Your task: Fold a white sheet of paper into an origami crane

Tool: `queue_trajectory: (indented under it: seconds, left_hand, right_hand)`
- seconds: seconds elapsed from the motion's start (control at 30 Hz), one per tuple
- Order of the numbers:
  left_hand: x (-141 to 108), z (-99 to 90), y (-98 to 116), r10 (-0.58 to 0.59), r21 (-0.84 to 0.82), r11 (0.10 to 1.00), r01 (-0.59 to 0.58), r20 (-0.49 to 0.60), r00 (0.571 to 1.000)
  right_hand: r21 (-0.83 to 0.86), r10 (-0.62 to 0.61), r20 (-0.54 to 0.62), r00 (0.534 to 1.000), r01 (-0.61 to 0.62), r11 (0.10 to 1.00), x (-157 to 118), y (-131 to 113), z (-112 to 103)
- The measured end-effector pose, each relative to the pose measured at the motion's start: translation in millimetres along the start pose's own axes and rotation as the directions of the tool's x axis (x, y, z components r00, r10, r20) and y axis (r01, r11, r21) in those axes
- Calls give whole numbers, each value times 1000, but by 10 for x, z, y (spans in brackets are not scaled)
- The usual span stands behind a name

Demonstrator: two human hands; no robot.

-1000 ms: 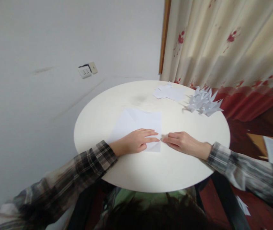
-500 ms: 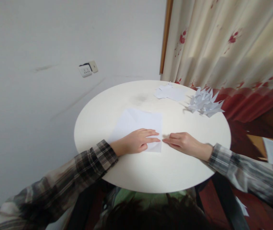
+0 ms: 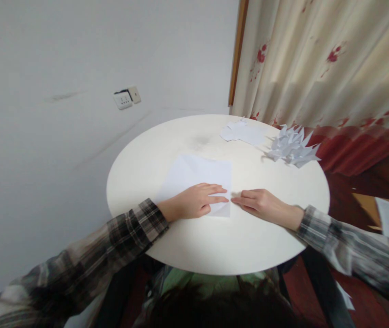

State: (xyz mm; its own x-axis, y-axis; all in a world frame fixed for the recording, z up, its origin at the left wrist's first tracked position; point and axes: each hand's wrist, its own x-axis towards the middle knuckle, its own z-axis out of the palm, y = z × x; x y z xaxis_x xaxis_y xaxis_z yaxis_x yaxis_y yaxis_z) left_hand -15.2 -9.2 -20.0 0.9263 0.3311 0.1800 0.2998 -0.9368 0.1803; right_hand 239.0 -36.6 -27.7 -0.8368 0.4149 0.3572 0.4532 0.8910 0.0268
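A sheet of white paper (image 3: 197, 171) lies on the round white table (image 3: 222, 248), a faint crease showing near its upper left. My left hand (image 3: 199, 200) rests flat on the lower part of the sheet, its fingers apart and pointing at the right edge. Just beyond that edge, my right hand (image 3: 261, 203) lies on its side, fingers curled together and the index fingertip beside the paper's edge. Whether anything is pinched in it is too small to tell.
Folded white paper cranes (image 3: 292, 146) stand in a cluster at the table's back right. Left of them lie more white paper pieces (image 3: 245, 133). A wall with a socket (image 3: 123, 100) is behind, and a curtain (image 3: 317, 64) hangs at the right.
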Motion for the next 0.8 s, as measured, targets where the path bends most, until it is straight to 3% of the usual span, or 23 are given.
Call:
queue_trajectory:
  seconds: [0.3, 0.47, 0.6, 0.67, 0.8]
  left_hand:
    - [-2, 0, -7, 4, 19, 1000, -4, -1, 1000]
    - [-11, -4, 0, 3, 22, 1000, -3, -5, 1000]
    - [-15, 1, -2, 11, 32, 999, -11, -3, 1000]
    - [-14, 0, -1, 11, 39, 999, -11, -2, 1000]
    - [-9, -6, -2, 14, 61, 998, -15, 8, 1000]
  right_hand:
    - [36, 26, -31, 999, -25, 999, -21, -3, -1]
    - [211, 237, -183, 954, -197, 957, -20, 18, 14]
    - [303, 326, -169, 930, -266, 915, 1, 23, 15]
    - [339, 413, -172, 894, -340, 877, -1, 34, 19]
    - [447, 620, -223, 753, -486, 751, -18, 78, 18]
